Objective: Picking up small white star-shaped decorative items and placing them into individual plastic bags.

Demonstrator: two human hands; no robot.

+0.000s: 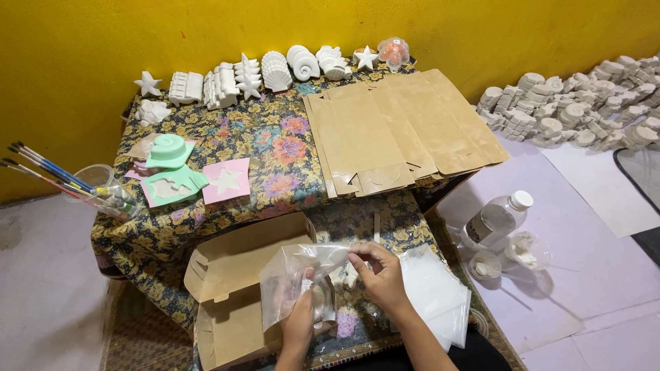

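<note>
Left hand (300, 323) grips clear bag (295, 282) from below, small white piece inside; right hand (378, 275) pinches bag's top edge. Bag held over open box (237, 288), just left of bag stack (436, 292). Beyond, on bench (275, 148): pink card (227, 181), green mould (169, 151), brushes (48, 172) in cup, flat boxes (399, 130). Far edge: row of white casts (275, 72). Right, on floor: bottle (496, 218), cast pile (584, 103)

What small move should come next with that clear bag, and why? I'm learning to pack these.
Probably push the piece deeper: the left hand holds a small item inside the clear plastic bag, while the right hand pinches its open top edge.
</note>
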